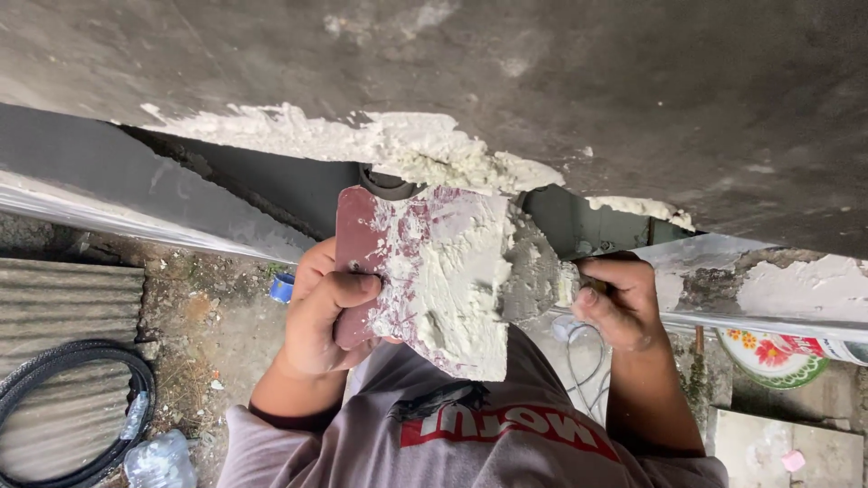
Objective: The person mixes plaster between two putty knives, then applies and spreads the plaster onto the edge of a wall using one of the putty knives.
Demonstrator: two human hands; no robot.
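Right, the dark red flat board loaded with white putty (425, 280) sits centre frame, just under the grey concrete surface (633, 81); my left hand (321, 312) is clamped on its edge, thumb across the face; my right hand (619, 303) is closed round a putty-caked scraper (551, 285), its blade near the board's side; a thick smear of white filler (407, 145) runs along the concrete edge above; down left, a black rubber hoop (72, 398) lies on corrugated sheet (63, 298).

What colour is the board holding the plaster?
Dark red board, mostly smeared with white plaster, gripped by the left hand; head view.
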